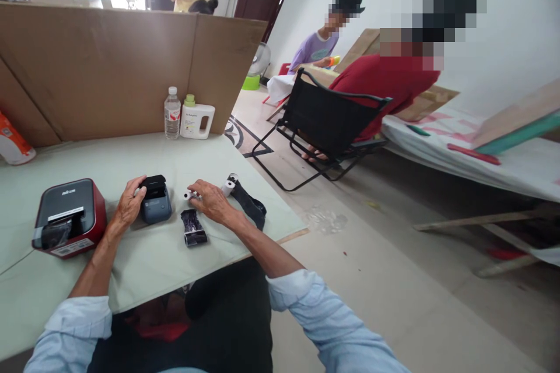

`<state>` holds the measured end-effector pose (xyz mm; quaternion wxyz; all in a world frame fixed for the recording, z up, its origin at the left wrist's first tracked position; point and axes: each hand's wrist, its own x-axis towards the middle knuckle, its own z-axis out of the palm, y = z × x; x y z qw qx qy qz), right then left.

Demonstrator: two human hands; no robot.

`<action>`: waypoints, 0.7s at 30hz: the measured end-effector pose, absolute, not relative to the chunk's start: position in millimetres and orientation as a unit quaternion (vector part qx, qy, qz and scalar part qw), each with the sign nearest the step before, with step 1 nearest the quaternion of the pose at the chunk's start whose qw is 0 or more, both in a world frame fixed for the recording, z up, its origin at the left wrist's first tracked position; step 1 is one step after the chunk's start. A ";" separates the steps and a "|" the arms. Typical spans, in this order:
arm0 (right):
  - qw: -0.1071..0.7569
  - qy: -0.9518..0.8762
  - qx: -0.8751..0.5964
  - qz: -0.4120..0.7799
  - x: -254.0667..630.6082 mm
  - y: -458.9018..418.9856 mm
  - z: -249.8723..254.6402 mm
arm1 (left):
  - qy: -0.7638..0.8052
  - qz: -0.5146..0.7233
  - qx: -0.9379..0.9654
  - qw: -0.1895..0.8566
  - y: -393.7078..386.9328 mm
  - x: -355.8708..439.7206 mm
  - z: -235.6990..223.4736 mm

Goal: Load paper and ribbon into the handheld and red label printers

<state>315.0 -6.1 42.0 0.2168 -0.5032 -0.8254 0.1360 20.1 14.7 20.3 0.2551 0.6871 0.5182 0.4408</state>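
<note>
On the pale tabletop, my left hand rests against the left side of a small blue-grey label printer, fingers closed at its edge. The printer's black lid is raised. My right hand has its fingers closed on a small white roll, which they partly cover. Just beyond that hand lies a second white roll beside a long black strip. A crumpled shiny black strip lies between the printer and my right forearm.
A larger red-and-black printer stands left of my left hand. A water bottle, a white jug and an orange-and-white bottle stand before a cardboard panel. Other people sit right, near a folding chair.
</note>
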 end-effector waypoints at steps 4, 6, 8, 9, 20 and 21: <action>0.215 -0.837 -0.483 0.143 321.0 -6.6 35.8 | 0.516 0.439 0.690 0.254 14.0 20.4 20.3; 0.217 -0.836 -0.479 0.157 323.3 -6.0 35.1 | 0.519 0.436 0.690 0.253 13.8 20.4 20.3; 0.220 -0.834 -0.475 0.171 324.5 -5.1 36.0 | 0.522 0.434 0.690 0.251 13.9 20.4 20.1; 0.224 -0.835 -0.472 0.176 324.7 -4.5 36.8 | 0.523 0.433 0.690 0.250 14.0 20.4 20.1; 0.234 -0.842 -0.435 0.215 317.2 2.7 32.8 | 0.522 0.431 0.690 0.255 13.2 19.2 21.1; 0.247 -0.842 -0.426 0.220 317.4 3.3 31.7 | 0.521 0.433 0.689 0.257 13.0 19.1 20.9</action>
